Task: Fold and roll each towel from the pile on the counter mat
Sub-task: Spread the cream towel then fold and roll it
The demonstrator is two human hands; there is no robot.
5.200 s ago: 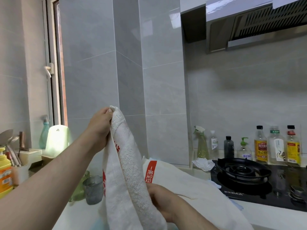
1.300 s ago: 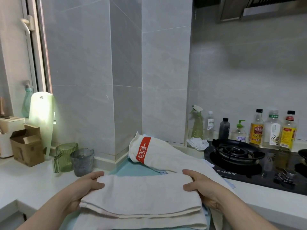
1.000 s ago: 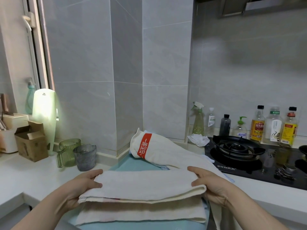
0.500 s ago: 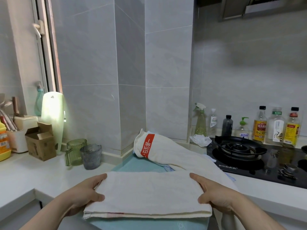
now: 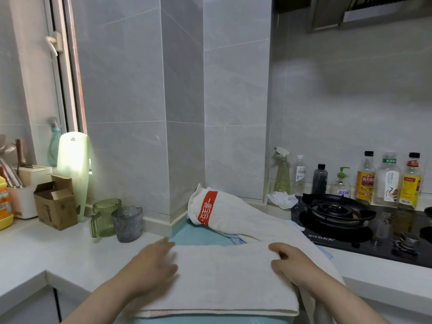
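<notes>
Both hands have slid off the ends of the folded towel (image 5: 222,277) and onto its top since half a second ago, and the towel now lies flat with no lifted layer. It sits in the lower middle of the frame on the blue-green mat (image 5: 201,237), its long folded edge toward the bottom.

The left hand (image 5: 152,265) is blurred; it lies palm down on the towel's left end with fingers spread and fairly straight. The right hand (image 5: 294,267) covers the right end, fingers lightly bent on the cloth; I cannot tell whether it pinches the towel or only presses it.

Just behind, at mid-frame, a second towel with a red label (image 5: 233,218) lies bunched on the mat and reaches the folded one's far right corner. On the white counter (image 5: 46,253) at left stand a green mug (image 5: 105,216) and a grey cup (image 5: 127,223), touching. A black stove (image 5: 336,213) fills the right side.
</notes>
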